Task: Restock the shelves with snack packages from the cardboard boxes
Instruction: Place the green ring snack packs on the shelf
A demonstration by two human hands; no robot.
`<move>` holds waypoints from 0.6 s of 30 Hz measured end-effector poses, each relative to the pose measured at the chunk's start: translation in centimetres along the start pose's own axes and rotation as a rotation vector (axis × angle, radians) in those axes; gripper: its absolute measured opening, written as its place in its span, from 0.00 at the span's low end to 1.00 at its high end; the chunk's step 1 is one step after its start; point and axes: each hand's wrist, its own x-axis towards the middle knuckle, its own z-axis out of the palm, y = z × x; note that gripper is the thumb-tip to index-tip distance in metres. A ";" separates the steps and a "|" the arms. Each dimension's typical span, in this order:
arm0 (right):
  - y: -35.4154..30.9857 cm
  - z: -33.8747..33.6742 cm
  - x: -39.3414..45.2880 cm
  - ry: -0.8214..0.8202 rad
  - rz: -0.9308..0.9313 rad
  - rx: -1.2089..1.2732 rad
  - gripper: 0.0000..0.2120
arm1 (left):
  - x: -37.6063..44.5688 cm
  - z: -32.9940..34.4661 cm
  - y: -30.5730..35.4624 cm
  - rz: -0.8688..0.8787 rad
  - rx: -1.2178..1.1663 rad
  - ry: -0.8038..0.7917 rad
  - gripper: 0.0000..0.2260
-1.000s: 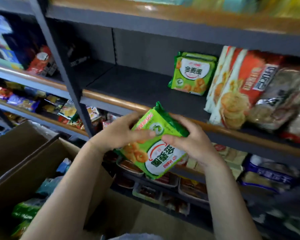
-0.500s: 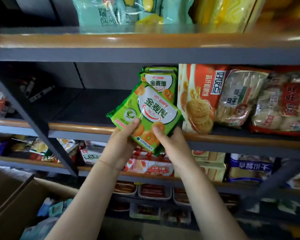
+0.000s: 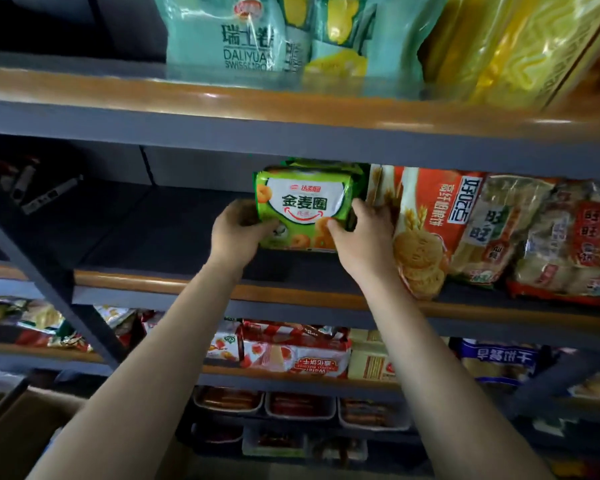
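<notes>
Fingers of the left hand (image 3: 238,230) and right hand (image 3: 361,233) curl round the lower corners of a green snack pack (image 3: 305,206), holding it upright. It stands on the dark shelf (image 3: 174,233), in front of another green pack, just beside an orange biscuit bag (image 3: 430,220)

A grey shelf (image 3: 174,233) with a wooden front edge is seen at the middle of the rack. A green snack package (image 3: 303,206) is stood upright on it, a second green pack just behind. Just right of the green package an orange biscuit bag (image 3: 426,230) is leaned, then clear rice-cracker bags (image 3: 548,244). Left of the green package the dark board is bare.
</notes>
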 end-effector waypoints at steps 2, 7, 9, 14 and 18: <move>-0.1 0.6 0.7 -0.032 0.036 -0.006 0.23 | 1.4 1.2 -0.8 -0.008 0.030 -0.004 0.13; 0.6 2.0 2.3 -0.103 0.194 0.206 0.26 | 4.2 3.9 -2.1 0.016 0.076 -0.022 0.13; 1.0 2.4 2.6 -0.113 0.245 0.268 0.28 | 5.3 4.5 -2.6 0.000 0.123 -0.050 0.16; 1.5 2.5 1.9 -0.175 0.284 0.346 0.52 | 6.2 4.5 -3.3 -0.109 0.088 -0.111 0.21; 1.4 2.3 0.1 -0.156 0.229 0.451 0.40 | 4.9 3.5 -2.5 -0.113 0.063 -0.146 0.25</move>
